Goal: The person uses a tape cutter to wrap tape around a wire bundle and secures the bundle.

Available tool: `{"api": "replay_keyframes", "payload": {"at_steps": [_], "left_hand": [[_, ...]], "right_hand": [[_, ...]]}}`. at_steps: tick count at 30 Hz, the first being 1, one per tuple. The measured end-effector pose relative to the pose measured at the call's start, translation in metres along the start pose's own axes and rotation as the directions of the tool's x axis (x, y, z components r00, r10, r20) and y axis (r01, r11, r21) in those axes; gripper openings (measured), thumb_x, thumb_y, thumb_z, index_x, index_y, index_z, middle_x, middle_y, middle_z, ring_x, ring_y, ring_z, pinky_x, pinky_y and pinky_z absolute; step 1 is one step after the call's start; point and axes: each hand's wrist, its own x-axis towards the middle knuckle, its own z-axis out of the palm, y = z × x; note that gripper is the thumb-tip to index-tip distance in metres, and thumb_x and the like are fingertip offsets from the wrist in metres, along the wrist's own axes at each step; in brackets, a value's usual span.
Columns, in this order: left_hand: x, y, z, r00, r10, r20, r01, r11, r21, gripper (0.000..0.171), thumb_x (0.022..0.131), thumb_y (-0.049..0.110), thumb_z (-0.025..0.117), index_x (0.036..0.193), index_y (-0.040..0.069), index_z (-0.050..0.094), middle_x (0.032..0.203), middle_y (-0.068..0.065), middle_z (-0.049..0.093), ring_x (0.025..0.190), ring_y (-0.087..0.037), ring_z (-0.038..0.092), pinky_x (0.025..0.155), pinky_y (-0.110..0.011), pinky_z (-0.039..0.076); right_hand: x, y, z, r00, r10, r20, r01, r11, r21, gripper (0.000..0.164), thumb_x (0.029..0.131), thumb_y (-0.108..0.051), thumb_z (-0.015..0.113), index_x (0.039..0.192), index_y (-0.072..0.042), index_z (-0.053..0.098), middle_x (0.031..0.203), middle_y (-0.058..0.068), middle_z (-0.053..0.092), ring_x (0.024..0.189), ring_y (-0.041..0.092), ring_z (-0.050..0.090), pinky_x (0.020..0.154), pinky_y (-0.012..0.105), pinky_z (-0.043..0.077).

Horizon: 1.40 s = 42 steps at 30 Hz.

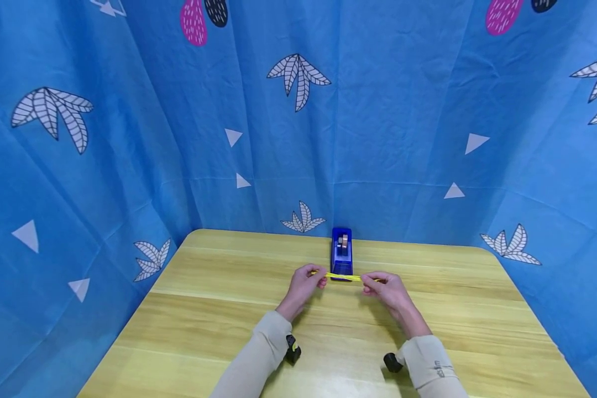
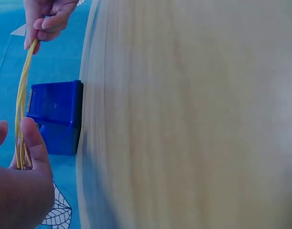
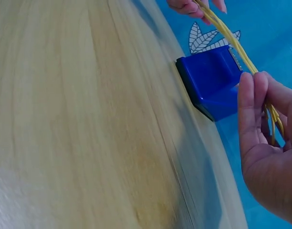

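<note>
A bundle of thin yellow cord [image 1: 345, 277] is stretched level between the two hands, above the table. My left hand [image 1: 303, 286] pinches one end between thumb and fingers. The other end is gripped by my right hand [image 1: 389, 290]; small loops of the cord [image 3: 274, 119] stick out past its fingers in the right wrist view. Just behind the strands stands a blue tape dispenser [image 1: 342, 266], with its serrated edge seen in the wrist views. The cord crosses in front of the dispenser's near end in the head view.
The wooden table [image 1: 219, 315] has a blue patterned curtain [image 1: 393, 138] along its back and sides. A small roll [image 1: 345, 241] sits inside the dispenser near the table's back edge. Black wrist cameras [image 1: 292, 349] are strapped at both cuffs.
</note>
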Motion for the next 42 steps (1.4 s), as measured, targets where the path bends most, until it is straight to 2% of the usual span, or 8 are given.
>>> {"api": "replay_keyframes", "payload": {"at_steps": [5, 10, 17, 24, 28, 32, 39, 42], "left_hand": [[-0.0008, -0.0017, 0.0010, 1.000, -0.029, 0.002, 0.029, 0.999, 0.028, 0.025, 0.101, 0.022, 0.068, 0.114, 0.001, 0.071, 0.098, -0.017, 0.074, 0.077, -0.014, 0.067, 0.076, -0.027, 0.061], [-0.0012, -0.0007, 0.0025, 1.000, -0.014, 0.005, 0.013, 0.999, 0.046, 0.022, 0.101, 0.018, 0.068, 0.114, 0.000, 0.071, 0.099, -0.020, 0.073, 0.077, -0.015, 0.066, 0.076, -0.029, 0.060], [0.0003, 0.0004, 0.0027, 1.000, -0.011, -0.013, 0.012, 0.999, 0.053, 0.019, 0.098, 0.016, 0.071, 0.111, 0.002, 0.072, 0.096, -0.014, 0.073, 0.079, -0.016, 0.068, 0.074, -0.026, 0.060], [0.0029, 0.0008, 0.0033, 1.000, 0.009, -0.023, -0.008, 0.999, 0.051, 0.014, 0.098, 0.013, 0.071, 0.106, 0.003, 0.074, 0.093, -0.014, 0.074, 0.076, -0.015, 0.067, 0.071, -0.026, 0.061], [0.0048, 0.0002, 0.0030, 1.000, 0.013, -0.026, -0.012, 0.999, 0.050, 0.012, 0.097, 0.012, 0.072, 0.105, 0.004, 0.074, 0.093, -0.013, 0.074, 0.075, -0.014, 0.067, 0.070, -0.025, 0.061], [0.0056, 0.0007, 0.0024, 0.999, 0.015, -0.035, -0.013, 0.998, 0.061, 0.012, 0.097, 0.013, 0.072, 0.104, 0.005, 0.075, 0.092, -0.014, 0.075, 0.075, -0.015, 0.068, 0.069, -0.026, 0.061], [0.0048, 0.0028, 0.0015, 0.999, 0.018, -0.041, -0.015, 0.996, 0.085, 0.012, 0.097, 0.015, 0.072, 0.104, 0.006, 0.075, 0.091, -0.013, 0.075, 0.074, -0.015, 0.068, 0.069, -0.026, 0.060], [0.0042, 0.0033, 0.0015, 0.999, 0.017, -0.039, -0.013, 0.996, 0.087, 0.011, 0.097, 0.014, 0.072, 0.104, 0.006, 0.075, 0.091, -0.012, 0.075, 0.074, -0.015, 0.069, 0.070, -0.027, 0.060]], "right_hand": [[-0.0010, 0.0005, 0.0005, 0.999, -0.029, -0.016, 0.028, 0.997, -0.077, 0.027, 0.098, -0.009, 0.071, 0.119, 0.009, 0.071, 0.093, 0.014, 0.077, 0.075, 0.014, 0.074, 0.080, 0.029, 0.064], [-0.0017, 0.0015, 0.0004, 0.999, -0.047, -0.016, 0.045, 0.993, -0.106, 0.028, 0.099, -0.013, 0.072, 0.118, 0.007, 0.072, 0.093, 0.015, 0.075, 0.077, 0.015, 0.074, 0.081, 0.029, 0.064], [-0.0020, 0.0050, 0.0020, 1.000, -0.004, 0.004, 0.005, 0.998, -0.065, 0.048, 0.104, -0.024, 0.065, 0.141, 0.004, 0.056, 0.117, 0.013, 0.061, 0.090, 0.020, 0.073, 0.088, 0.032, 0.063], [-0.0035, 0.0063, 0.0022, 0.999, 0.037, -0.013, -0.038, 0.999, -0.033, 0.061, 0.109, -0.042, 0.053, 0.147, 0.006, 0.047, 0.134, 0.033, 0.061, 0.090, 0.022, 0.074, 0.085, 0.034, 0.064], [-0.0031, 0.0057, 0.0019, 0.998, 0.065, -0.005, -0.065, 0.998, -0.015, 0.059, 0.109, -0.040, 0.051, 0.142, 0.009, 0.049, 0.121, 0.030, 0.067, 0.083, 0.019, 0.071, 0.081, 0.031, 0.064], [-0.0023, 0.0039, 0.0026, 0.996, 0.085, 0.012, -0.085, 0.996, -0.003, 0.057, 0.108, -0.035, 0.056, 0.140, 0.011, 0.049, 0.102, 0.014, 0.068, 0.078, 0.016, 0.069, 0.077, 0.029, 0.063], [-0.0015, 0.0033, 0.0042, 0.996, 0.092, 0.015, -0.092, 0.996, 0.000, 0.058, 0.106, -0.033, 0.060, 0.139, 0.013, 0.047, 0.093, 0.007, 0.066, 0.077, 0.015, 0.069, 0.076, 0.028, 0.063], [-0.0013, 0.0030, 0.0044, 0.995, 0.094, 0.014, -0.095, 0.995, 0.023, 0.051, 0.106, -0.029, 0.061, 0.135, 0.012, 0.052, 0.088, 0.005, 0.067, 0.074, 0.014, 0.069, 0.074, 0.027, 0.063]]}}
